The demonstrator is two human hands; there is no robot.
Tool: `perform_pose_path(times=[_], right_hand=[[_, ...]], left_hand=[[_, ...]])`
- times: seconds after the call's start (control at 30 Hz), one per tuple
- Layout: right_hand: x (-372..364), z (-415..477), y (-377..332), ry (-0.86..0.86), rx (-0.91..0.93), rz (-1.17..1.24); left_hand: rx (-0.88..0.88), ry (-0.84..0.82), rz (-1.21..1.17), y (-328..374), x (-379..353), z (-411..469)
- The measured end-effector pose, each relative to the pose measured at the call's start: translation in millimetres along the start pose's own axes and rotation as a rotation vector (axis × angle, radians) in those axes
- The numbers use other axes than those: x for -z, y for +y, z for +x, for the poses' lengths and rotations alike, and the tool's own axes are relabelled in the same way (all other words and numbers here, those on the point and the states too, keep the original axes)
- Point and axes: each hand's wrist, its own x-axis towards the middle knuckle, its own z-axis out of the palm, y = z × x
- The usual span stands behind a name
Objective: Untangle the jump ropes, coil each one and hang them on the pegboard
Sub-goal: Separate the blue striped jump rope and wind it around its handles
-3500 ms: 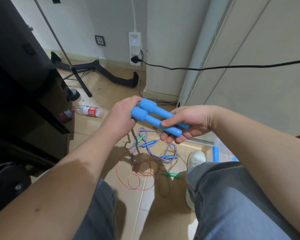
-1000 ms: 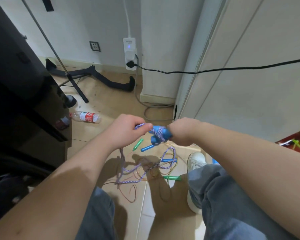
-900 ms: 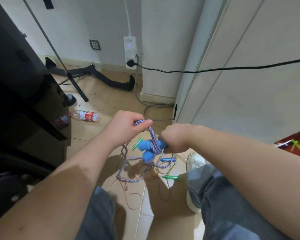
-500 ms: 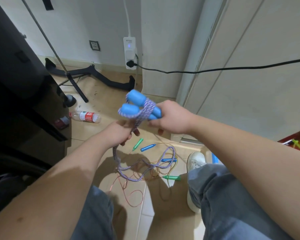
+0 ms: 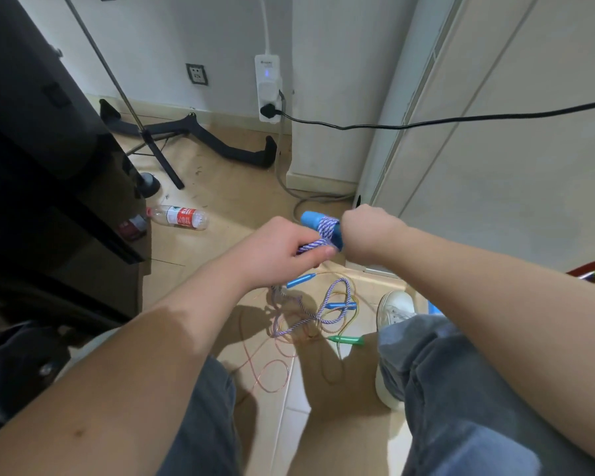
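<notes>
Braided rope (image 5: 325, 227), one; left hand (image 5: 275, 253), right hand (image 5: 368, 232)

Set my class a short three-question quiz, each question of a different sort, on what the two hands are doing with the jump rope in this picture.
1. True or false: the braided rope is wound round the blue handles.
2. The blue handles are gripped by: A the left hand, B the right hand, C neither hand.
3. Fill in: the left hand pinches the ____ between thumb and fingers.

Key: 1 true; 2 B; 3 braided rope.
</notes>
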Motion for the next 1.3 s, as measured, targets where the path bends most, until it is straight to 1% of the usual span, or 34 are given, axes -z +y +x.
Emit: perform_pose_path(times=[0.07, 0.1, 0.13, 0.17, 0.23, 0.3, 0.37, 0.43, 0.47, 0.53, 0.57, 0.6, 0.67, 0.73, 0.83, 0.9, 1.0, 1.07, 1.17, 1.2, 1.27, 1.3], right_hand=[[-4.6, -6.5, -12.8, -0.087, 0.181, -0.113], [-7.4, -9.5, -17.7, -0.13, 0.273, -0.173], [-9.4, -12.0, -21.9, -0.156, 0.347, -0.218], [-10.6, -13.5, -24.9, -0.154, 0.405, -0.232], [-8.2, -15.7, -28.6, -0.117, 0.472, -0.192], [-3.1, -16.1, -28.8, -0.07, 0.495, -0.097], [1.9, -14.8, -26.3, -0.04, 0.496, 0.031], [7.2, -13.9, -24.3, -0.027, 0.486, 0.19], [9.9, -13.7, -23.1, -0.026, 0.477, 0.286], [16.7, -14.7, -20.5, -0.037, 0.442, 0.503], [20.3, -15.3, -19.6, -0.037, 0.413, 0.605], [23.5, -15.7, -18.3, -0.026, 0.377, 0.701], [27.2, -13.7, -14.4, 0.018, 0.27, 0.871], [28.8, -9.7, -8.4, 0.068, 0.136, 0.968], [28.3, -2.9, 6.3, 0.171, -0.043, 0.849], [25.2, 0.2, 14.4, 0.194, -0.12, 0.76], [22.1, 0.6, 12.3, 0.217, -0.098, 0.54], [21.2, -0.5, 1.8, 0.206, -0.066, 0.35], [12.1, -1.9, -19.7, 0.14, -0.048, 0.12], [7.7, -2.6, -25.0, 0.116, -0.042, 0.073], [1.1, -4.7, -29.4, 0.071, -0.01, 0.004], [-0.2, -6.0, -29.6, 0.05, 0.028, -0.019]], left_hand=[[-0.086, 0.043, 0.164, -4.3, 2.9, 3.9], [-0.104, 0.066, 0.245, -9.1, 5.3, 5.6], [-0.084, 0.093, 0.302, -12.6, 8.0, 6.0], [-0.029, 0.117, 0.335, -16.9, 10.4, 5.2], [0.137, 0.175, 0.323, -28.5, 14.4, 2.8], [0.266, 0.236, 0.204, -37.8, 16.4, -0.1], [0.359, 0.261, 0.083, -46.7, 14.3, -0.6], [0.445, 0.202, -0.016, -51.7, 14.0, -1.0], [0.486, 0.158, -0.109, -53.9, 14.1, -1.3], [0.589, 0.134, -0.38, -55.3, 13.7, -3.2], [0.63, 0.118, -0.424, -54.1, 12.5, -3.6], [0.643, 0.09, -0.405, -49.7, 11.1, -4.2], [0.595, 0.083, -0.335, -43.9, 4.0, -3.2], [0.537, 0.092, -0.262, -35.5, 3.5, -3.2], [0.398, 0.117, -0.133, -30.7, 2.9, -6.0], [0.306, 0.079, -0.105, -25.4, 1.8, -7.8], [0.284, -0.008, -0.059, -20.2, 0.3, -7.0], [0.206, -0.02, 0.081, -15.7, 1.0, -6.4], [0.02, 0.032, 0.43, -12.4, 3.1, -4.3], [-0.008, 0.057, 0.514, -11.3, 5.0, -3.4], [-0.032, 0.118, 0.597, -11.7, 7.8, -1.6], [-0.03, 0.161, 0.586, -14.9, 9.3, -1.3]])
